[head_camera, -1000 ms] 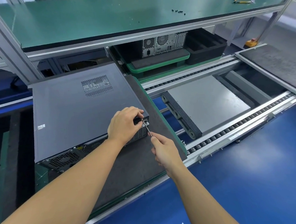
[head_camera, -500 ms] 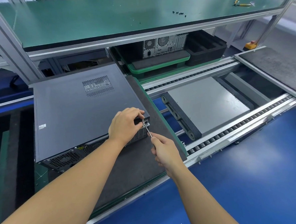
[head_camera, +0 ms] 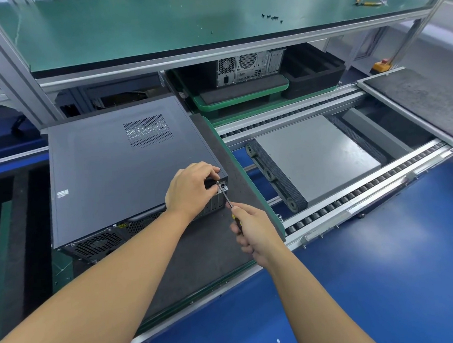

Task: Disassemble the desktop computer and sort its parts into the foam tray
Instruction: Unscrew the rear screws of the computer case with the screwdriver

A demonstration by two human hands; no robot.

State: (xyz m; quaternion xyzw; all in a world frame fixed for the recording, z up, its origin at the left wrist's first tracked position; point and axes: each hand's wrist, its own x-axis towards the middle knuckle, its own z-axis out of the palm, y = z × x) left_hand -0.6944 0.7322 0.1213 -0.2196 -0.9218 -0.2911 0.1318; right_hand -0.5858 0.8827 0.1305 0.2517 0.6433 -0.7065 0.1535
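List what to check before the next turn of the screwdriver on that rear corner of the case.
1. Right hand grips the screwdriver by its handle: ok.
2. Screwdriver tip reaches the screw at the rear corner: ok.
3. Tip seated in the screw head: cannot tell, too small.
4. Left hand holds the computer case at that corner: ok.
5. Case lies flat on the grey mat: ok.
6. Foam tray close by: not ok; it sits beyond the far roller rail, probably a stretch.
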